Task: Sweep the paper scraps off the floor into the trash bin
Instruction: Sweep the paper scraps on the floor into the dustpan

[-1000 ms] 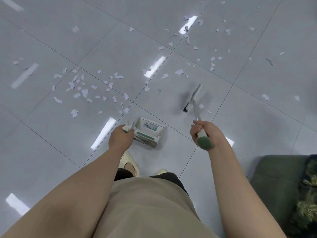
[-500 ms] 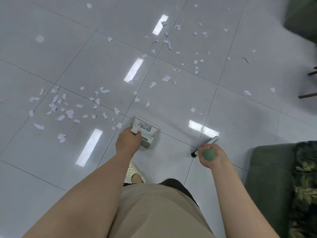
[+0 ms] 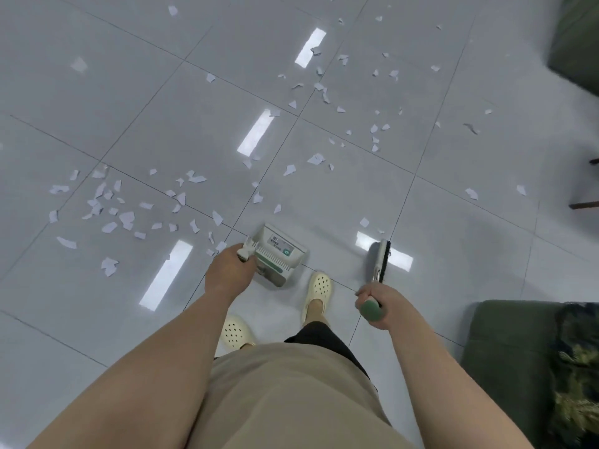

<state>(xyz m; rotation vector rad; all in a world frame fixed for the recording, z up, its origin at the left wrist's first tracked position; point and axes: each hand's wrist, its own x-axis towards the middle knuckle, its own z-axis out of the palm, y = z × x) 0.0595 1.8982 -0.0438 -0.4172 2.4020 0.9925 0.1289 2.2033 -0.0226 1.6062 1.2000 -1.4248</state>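
Note:
White paper scraps lie over the grey tiled floor, with a dense cluster (image 3: 110,205) at the left and a looser scatter (image 3: 327,92) further ahead. My left hand (image 3: 227,273) grips the handle of a white and green dustpan (image 3: 278,254), which sits low over the floor just ahead of my feet. My right hand (image 3: 377,306) grips the green-capped handle of a broom, whose dark bristle head (image 3: 381,257) meets the floor right of the dustpan. No trash bin is in view.
A dark green sofa (image 3: 518,351) with a patterned cushion stands at the lower right. Another dark green piece of furniture (image 3: 577,37) fills the top right corner, and thin dark furniture legs (image 3: 583,204) show at the right edge. My feet in cream clogs (image 3: 319,290) stand behind the dustpan.
The broom head swung back from far ahead to close beside my feet, then out a little again. I stepped forward and the view shifted, bringing the scraps nearer.

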